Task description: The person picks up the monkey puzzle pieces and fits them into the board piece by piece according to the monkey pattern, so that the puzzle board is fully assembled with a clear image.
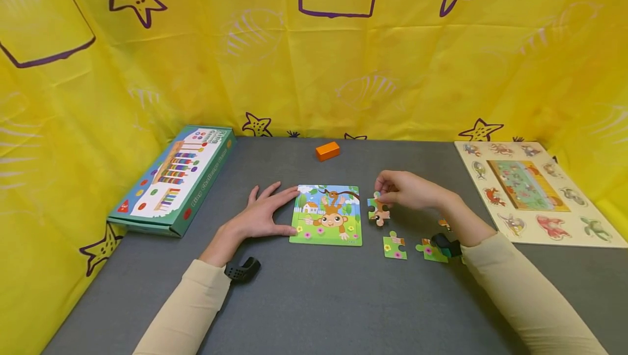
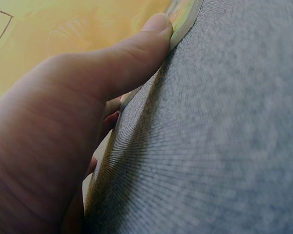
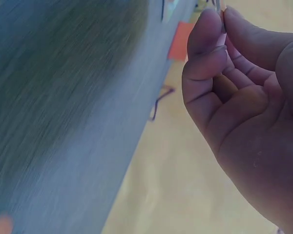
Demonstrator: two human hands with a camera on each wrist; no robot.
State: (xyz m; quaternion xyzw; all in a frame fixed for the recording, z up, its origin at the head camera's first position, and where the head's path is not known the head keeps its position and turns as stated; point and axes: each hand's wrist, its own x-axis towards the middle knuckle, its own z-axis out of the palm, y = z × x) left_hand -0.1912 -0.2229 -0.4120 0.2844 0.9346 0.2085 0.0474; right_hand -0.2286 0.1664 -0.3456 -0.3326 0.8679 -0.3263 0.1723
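Note:
A square monkey puzzle board (image 1: 326,215) lies on the table, its picture showing a monkey hanging from a branch. My left hand (image 1: 260,215) rests at the board's left side with fingers spread, index fingertip at the upper corner and thumb at the lower one. In the left wrist view the thumb (image 2: 132,56) presses the board's edge. Just right of the board, my right hand (image 1: 409,188) pinches a jigsaw piece (image 1: 378,214) with part of a monkey on it. The right wrist view shows thumb and index finger meeting on its thin edge, other fingers curled.
Loose puzzle pieces lie by the right forearm, among them a green one (image 1: 394,247) and another (image 1: 433,251). An orange block (image 1: 327,151) sits behind the board. A boxed ring game (image 1: 174,180) stands left, a wooden animal puzzle (image 1: 535,194) right. Yellow cloth (image 1: 314,71) hangs behind.

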